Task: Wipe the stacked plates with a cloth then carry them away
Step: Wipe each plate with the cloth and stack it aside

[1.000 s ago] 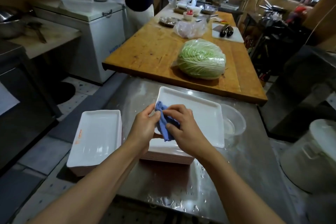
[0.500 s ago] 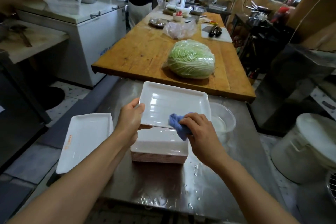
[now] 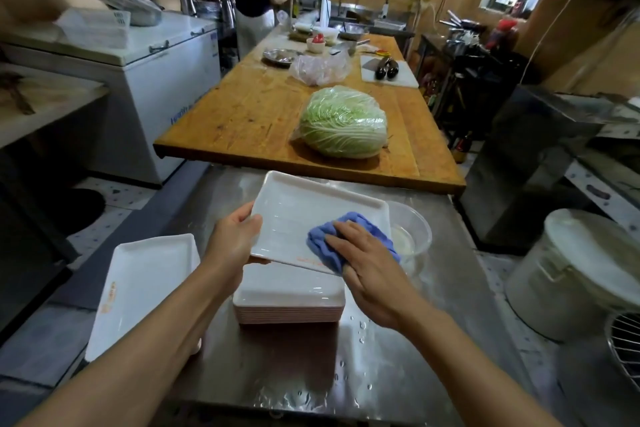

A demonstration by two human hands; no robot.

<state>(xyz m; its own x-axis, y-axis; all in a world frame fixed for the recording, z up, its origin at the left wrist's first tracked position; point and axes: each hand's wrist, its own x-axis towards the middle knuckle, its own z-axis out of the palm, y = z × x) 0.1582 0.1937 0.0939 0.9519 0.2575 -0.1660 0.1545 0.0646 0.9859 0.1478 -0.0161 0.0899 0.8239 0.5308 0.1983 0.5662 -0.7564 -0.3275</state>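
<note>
Your left hand (image 3: pixel 232 242) grips the near-left edge of a white plate (image 3: pixel 304 215), holding it tilted just above the stack of plates (image 3: pixel 289 308) on the wet steel table (image 3: pixel 408 350). Your right hand (image 3: pixel 372 263) lies mostly flat, pressing a blue cloth (image 3: pixel 323 243) on that plate's near-right corner — another plate (image 3: pixel 138 284) sits off left.

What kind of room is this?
Most likely a restaurant kitchen: a stack of white rectangular plates sits on a wet steel counter, a wrapped napa cabbage lies on a long wooden prep table, and a chest freezer stands nearby.
</note>
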